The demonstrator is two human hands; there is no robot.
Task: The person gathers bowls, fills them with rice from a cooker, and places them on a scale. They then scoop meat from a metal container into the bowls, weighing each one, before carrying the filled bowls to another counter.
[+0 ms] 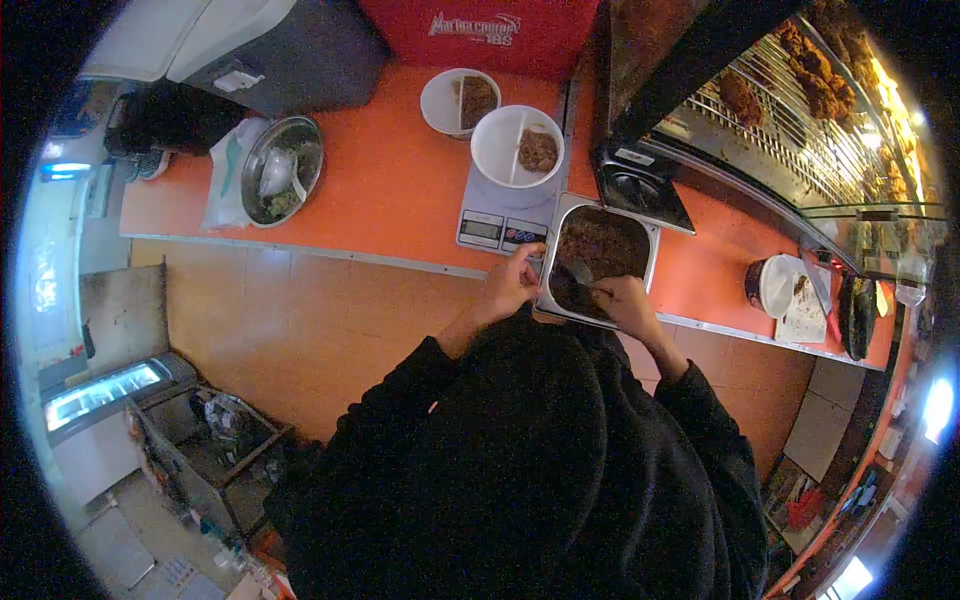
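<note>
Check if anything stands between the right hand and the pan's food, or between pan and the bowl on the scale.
Nothing visible does. The right hand reaches over the food; the left hand, at the pan's rim, is off the second path.

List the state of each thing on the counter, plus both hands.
Metal pan: open, brown food inside
Scale: bearing a tub, reading illegible
Tub on scale: open, food in right compartment
Rear tub: open, food in right compartment
Metal bowl: open, contents inside
Left hand: at pan rim
Right hand: over pan, grip unclear
</note>
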